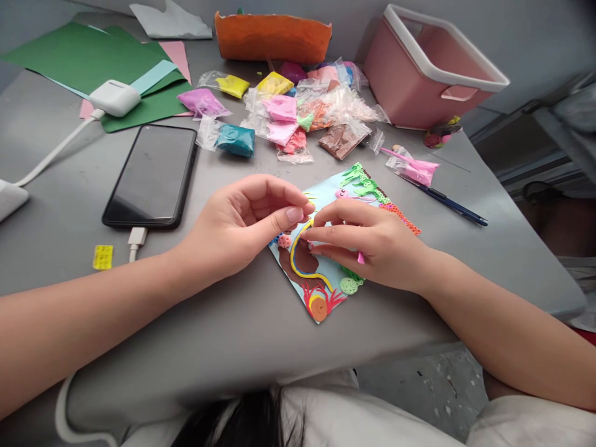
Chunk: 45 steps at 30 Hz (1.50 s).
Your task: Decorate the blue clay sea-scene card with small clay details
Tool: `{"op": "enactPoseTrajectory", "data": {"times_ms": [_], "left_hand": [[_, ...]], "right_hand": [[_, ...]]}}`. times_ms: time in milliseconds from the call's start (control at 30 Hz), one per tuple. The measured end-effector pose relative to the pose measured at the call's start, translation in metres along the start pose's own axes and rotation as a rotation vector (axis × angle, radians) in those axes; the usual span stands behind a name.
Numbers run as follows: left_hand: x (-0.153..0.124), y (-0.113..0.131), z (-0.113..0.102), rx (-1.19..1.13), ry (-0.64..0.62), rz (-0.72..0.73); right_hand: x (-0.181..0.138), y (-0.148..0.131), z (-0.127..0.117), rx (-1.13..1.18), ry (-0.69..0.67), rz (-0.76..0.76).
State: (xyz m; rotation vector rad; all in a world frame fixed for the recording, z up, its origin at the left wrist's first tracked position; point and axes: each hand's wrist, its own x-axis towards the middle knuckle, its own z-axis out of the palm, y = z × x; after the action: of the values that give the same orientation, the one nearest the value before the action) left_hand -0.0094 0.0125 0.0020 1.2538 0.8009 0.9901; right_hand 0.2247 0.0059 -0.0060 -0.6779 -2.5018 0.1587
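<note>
Grip of the left hand (242,226) is drawn in, the tips of thumb and forefinger close together above the decorated card (331,186); whether something small sits between them I cannot tell. Right hand (377,242) reaches over the same card from the other side, its fingers bent and their tips near the upper end of a yellow-and-blue strip (294,253). Whether that grip is clamped on the strip or only resting by it, I cannot tell. A small pink piece (361,257) shows at the underside of the right hand's fingers.

The card lies at a slant on the gray tabletop (223,335), beneath both hands. The strip curves down it, across a brown patch (310,257). At the near corner sits a brown disc (319,307) with red branches (336,301) on either side, and a pale green disc (348,285) is close by. Green leaves (367,186) and an orange strip (404,217) fill the far edge.

Left of the card lies a phone (151,177) with a white plug (136,236) at its near end. Beyond the card, clear packets are heaped, among them a teal packet (237,140) and a brown packet (341,139). A dark pen (449,205) lies to the right; a pink bin (403,77) stands behind.
</note>
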Motion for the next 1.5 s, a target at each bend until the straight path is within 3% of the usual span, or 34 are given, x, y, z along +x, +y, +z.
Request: {"op": "enactPoseTrajectory", "data": {"times_ms": [400, 567, 767, 967, 1500], "left_hand": [[0.0, -0.001, -0.001, -0.004, -0.009, 0.006], [0.001, -0.001, -0.001, -0.035, -0.022, 0.016], [0.002, -0.002, 0.001, -0.045, -0.008, 0.02], [0.002, -0.003, 0.001, -0.067, -0.012, 0.009], [0.0, -0.001, 0.0, -0.081, -0.023, -0.021]], "right_hand": [[0.001, 0.0, 0.004, 0.076, 0.034, 0.024], [0.004, -0.003, -0.006, 0.066, 0.074, -0.007], [0.003, -0.011, -0.016, 0.284, 0.196, 0.14], [0.005, -0.012, -0.008, 0.306, 0.141, 0.094], [0.006, -0.011, -0.005, 0.253, 0.144, 0.068]]}}
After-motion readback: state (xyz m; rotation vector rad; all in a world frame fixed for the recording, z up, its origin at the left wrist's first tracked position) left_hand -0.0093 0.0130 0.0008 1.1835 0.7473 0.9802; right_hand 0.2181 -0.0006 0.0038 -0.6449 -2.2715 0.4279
